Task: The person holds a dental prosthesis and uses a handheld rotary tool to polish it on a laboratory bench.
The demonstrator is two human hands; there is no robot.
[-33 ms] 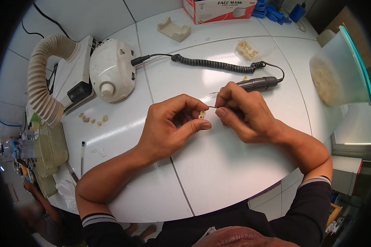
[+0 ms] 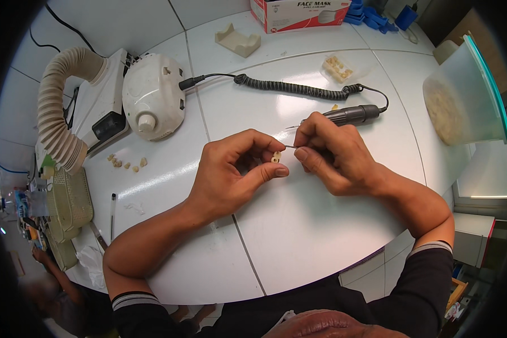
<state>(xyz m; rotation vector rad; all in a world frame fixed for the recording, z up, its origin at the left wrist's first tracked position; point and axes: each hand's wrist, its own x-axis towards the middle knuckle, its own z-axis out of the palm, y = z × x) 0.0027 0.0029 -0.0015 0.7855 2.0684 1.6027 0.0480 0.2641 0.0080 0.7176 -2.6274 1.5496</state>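
Note:
Between the thumb and fingers of my left hand (image 2: 225, 177) is a small cream-coloured piece (image 2: 276, 157) with round dark holes. My right hand (image 2: 339, 152) pinches a thin metal pin (image 2: 290, 147), whose tip points left toward my left fingertips, just above the cream piece. Whether the pin touches the piece I cannot tell. Behind my right hand lies a dark handpiece (image 2: 352, 115) with a thin tip, partly hidden by my knuckles.
A white control box (image 2: 154, 96) feeds the handpiece through a coiled black cable (image 2: 293, 85). Beside it stands a ribbed hose (image 2: 53, 112). Small cream bits (image 2: 127, 165) and a pen (image 2: 113, 217) lie left. A small clear box (image 2: 337, 69) and a large plastic container (image 2: 462, 96) stand right.

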